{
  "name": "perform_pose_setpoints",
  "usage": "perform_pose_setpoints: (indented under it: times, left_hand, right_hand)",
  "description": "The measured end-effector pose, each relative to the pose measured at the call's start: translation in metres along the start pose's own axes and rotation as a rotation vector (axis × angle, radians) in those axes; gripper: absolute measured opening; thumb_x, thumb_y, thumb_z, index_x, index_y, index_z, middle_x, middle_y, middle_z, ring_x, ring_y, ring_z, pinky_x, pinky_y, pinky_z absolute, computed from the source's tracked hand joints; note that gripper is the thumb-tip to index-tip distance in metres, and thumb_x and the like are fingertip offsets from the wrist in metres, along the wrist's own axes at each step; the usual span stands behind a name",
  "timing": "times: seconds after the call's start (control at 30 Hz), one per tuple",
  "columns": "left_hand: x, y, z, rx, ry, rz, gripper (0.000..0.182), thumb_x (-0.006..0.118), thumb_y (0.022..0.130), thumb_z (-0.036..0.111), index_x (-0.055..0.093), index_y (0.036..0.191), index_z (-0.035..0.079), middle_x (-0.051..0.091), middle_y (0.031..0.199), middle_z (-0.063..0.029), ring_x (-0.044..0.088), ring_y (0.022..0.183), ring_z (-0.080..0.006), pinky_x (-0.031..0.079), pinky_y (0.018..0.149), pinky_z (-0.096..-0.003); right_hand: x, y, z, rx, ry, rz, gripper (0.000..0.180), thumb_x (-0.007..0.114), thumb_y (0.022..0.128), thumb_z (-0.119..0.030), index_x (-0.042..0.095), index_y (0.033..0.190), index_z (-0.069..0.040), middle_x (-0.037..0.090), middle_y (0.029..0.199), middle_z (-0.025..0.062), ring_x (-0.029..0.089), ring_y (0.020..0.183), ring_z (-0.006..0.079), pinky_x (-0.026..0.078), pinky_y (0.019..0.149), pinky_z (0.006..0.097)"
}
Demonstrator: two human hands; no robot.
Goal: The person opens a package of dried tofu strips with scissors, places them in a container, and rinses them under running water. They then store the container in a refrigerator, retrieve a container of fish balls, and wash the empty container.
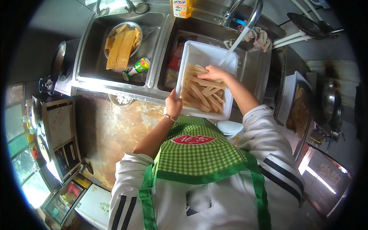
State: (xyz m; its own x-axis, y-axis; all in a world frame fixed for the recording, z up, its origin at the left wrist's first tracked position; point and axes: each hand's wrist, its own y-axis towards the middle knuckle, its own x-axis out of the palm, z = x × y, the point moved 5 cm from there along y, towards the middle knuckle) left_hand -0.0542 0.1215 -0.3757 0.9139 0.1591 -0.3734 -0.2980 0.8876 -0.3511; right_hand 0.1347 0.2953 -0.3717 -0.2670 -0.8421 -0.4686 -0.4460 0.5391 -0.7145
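A white plastic tub (208,53) is tilted towards me over the right sink basin, with many pale tan strips (205,95) in it, perhaps tofu skin. My left hand (174,105) grips the tub's near-left edge, thumb over the rim. Inside the tub, my right hand (215,72) has its fingers around a few strips near the far side; the fingertips are partly hidden among them. Water runs from the faucet (254,15) into the tub just beyond my right hand.
In the left basin (92,57), a metal bowl (139,30) holds folded tan sheets (122,47); a green-labelled bottle (141,65) lies beside it. A yellow detergent bottle (181,8) stands behind the sink. A rag (260,38) hangs by the faucet. Ladles (304,26) are at right.
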Motion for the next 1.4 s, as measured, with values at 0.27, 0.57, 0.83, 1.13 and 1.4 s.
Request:
perform_pose_setpoints:
  times: [0.27,0.57,0.83,1.13,1.4]
  left_hand:
    - [0.0,-0.005,0.006,0.02,0.01,0.015,0.051,0.047,0.07,0.0,0.053,0.12,-0.003,0.066,0.09,-0.0147,0.062,0.083,-0.0167,0.049,0.073,-0.03]
    - [-0.006,-0.005,0.012,0.155,-0.068,0.064,0.05,0.048,0.068,0.002,0.055,0.118,0.001,0.061,0.083,-0.0279,0.062,0.081,-0.0415,0.049,0.069,-0.0423]
    - [-0.01,-0.008,0.019,0.126,-0.064,0.027,0.051,0.05,0.068,0.002,0.054,0.119,0.0,0.062,0.086,-0.0278,0.061,0.084,-0.0419,0.049,0.072,-0.0425]
    - [-0.011,-0.006,0.014,0.104,-0.015,0.008,0.052,0.047,0.069,0.003,0.054,0.12,0.0,0.066,0.088,-0.0189,0.065,0.081,-0.0236,0.049,0.073,-0.0331]
    - [-0.007,0.0,-0.004,0.075,-0.082,-0.02,0.051,0.048,0.071,-0.001,0.051,0.122,-0.007,0.066,0.093,-0.012,0.06,0.085,-0.0135,0.049,0.073,-0.0281]
  right_hand:
    - [0.03,-0.074,-0.059,-0.185,-0.326,0.468,0.068,0.077,0.067,-0.035,0.051,0.119,0.0,0.048,0.12,0.0181,0.049,0.107,0.0335,0.041,0.094,0.0401]
    - [0.047,-0.056,-0.045,-0.058,-0.271,0.225,0.045,0.066,0.068,-0.009,0.046,0.109,-0.004,0.06,0.091,0.0199,0.061,0.089,0.0352,0.05,0.075,0.0442]
    - [-0.018,-0.031,-0.037,-0.228,-0.521,0.438,0.075,0.066,0.078,-0.029,0.029,0.143,-0.023,0.03,0.147,0.0104,0.028,0.135,0.0291,0.027,0.108,0.0463]
    - [0.013,-0.039,-0.022,-0.329,-0.439,0.652,0.059,0.06,0.083,-0.038,0.04,0.136,-0.022,0.03,0.146,0.0128,0.036,0.127,0.0336,0.035,0.101,0.0438]
    - [0.087,0.016,-0.052,0.065,0.556,0.55,0.022,0.065,0.073,-0.023,0.065,0.068,-0.001,0.064,0.068,0.02,0.066,0.067,0.0315,0.05,0.065,0.0413]
